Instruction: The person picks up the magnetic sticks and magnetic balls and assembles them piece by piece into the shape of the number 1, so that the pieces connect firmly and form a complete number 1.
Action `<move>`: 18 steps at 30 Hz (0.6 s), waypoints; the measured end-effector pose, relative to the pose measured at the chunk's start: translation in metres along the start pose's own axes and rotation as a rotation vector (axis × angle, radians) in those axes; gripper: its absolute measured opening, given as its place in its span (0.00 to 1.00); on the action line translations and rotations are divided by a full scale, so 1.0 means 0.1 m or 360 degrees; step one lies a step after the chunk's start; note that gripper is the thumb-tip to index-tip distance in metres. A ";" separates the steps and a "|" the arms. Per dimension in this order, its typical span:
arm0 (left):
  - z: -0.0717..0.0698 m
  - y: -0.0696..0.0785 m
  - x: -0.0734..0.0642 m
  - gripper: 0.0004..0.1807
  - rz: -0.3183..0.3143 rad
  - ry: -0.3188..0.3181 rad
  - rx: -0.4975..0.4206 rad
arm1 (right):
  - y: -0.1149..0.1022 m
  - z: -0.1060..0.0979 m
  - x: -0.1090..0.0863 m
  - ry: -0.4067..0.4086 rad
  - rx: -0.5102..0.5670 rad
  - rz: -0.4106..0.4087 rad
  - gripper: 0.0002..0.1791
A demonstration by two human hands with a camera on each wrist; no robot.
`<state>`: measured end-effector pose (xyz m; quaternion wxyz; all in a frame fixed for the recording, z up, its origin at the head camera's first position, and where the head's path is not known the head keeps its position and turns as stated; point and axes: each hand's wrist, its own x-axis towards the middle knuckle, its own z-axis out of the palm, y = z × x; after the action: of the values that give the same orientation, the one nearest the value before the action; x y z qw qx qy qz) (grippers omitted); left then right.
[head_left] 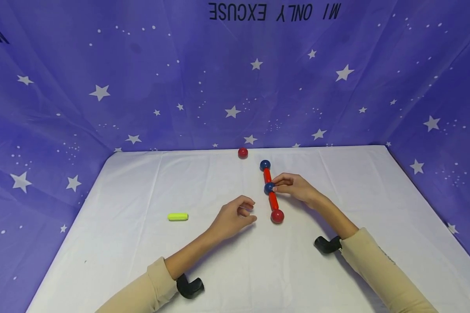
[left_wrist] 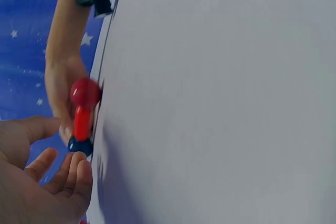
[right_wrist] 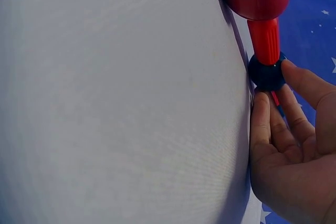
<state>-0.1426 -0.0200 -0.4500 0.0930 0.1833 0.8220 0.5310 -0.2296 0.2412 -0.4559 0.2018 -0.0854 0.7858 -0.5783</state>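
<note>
My right hand [head_left: 297, 190] pinches the middle blue ball [head_left: 269, 188] of a straight chain of balls and rods on the white table. One red rod [head_left: 267, 175] runs from it to a far blue ball [head_left: 265, 165]. Toward me, a second red rod [head_left: 273, 201] ends in a red ball [head_left: 277, 216]. In the right wrist view my thumb and fingers meet the blue ball [right_wrist: 266, 73], and the far part is mostly hidden behind them. To the left of the chain, my left hand [head_left: 233, 217] holds nothing, its fingers loosely bent and apart from the pieces.
A loose red ball [head_left: 243, 153] lies near the far table edge. On the left, a yellow-green rod [head_left: 178, 216] rests on the white cloth [head_left: 141, 261]. A purple starry curtain [head_left: 203, 87] hangs behind the table. Black curved pieces [head_left: 327, 245] stick out at both cuffs.
</note>
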 end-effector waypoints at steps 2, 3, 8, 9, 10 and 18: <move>-0.10 -0.02 -0.03 0.19 -0.0007 0.0021 -0.0003 | 0.00 0.00 0.00 -0.0004 0.0004 0.0003 0.18; -0.15 -0.03 -0.05 0.19 -0.0013 0.0038 -0.0002 | 0.01 0.00 0.00 -0.0005 0.0008 0.0005 0.18; -0.40 -0.06 -0.15 0.19 -0.0007 0.0128 -0.0027 | 0.02 -0.01 0.00 -0.0003 0.0024 0.0018 0.18; -0.45 -0.07 -0.18 0.19 0.0004 0.0145 -0.0031 | 0.02 -0.01 0.00 -0.0004 0.0026 0.0019 0.19; -0.51 -0.07 -0.21 0.19 0.0013 0.0160 -0.0029 | 0.02 -0.01 0.00 -0.0003 0.0026 0.0021 0.19; -1.00 -0.18 -0.47 0.19 0.0095 0.0297 0.0166 | 0.02 0.00 0.00 0.0001 0.0031 0.0027 0.19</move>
<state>-0.1382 -0.1293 -0.4265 -0.0094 0.1621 0.8478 0.5049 -0.2300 0.2419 -0.4575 0.2072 -0.0766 0.7810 -0.5842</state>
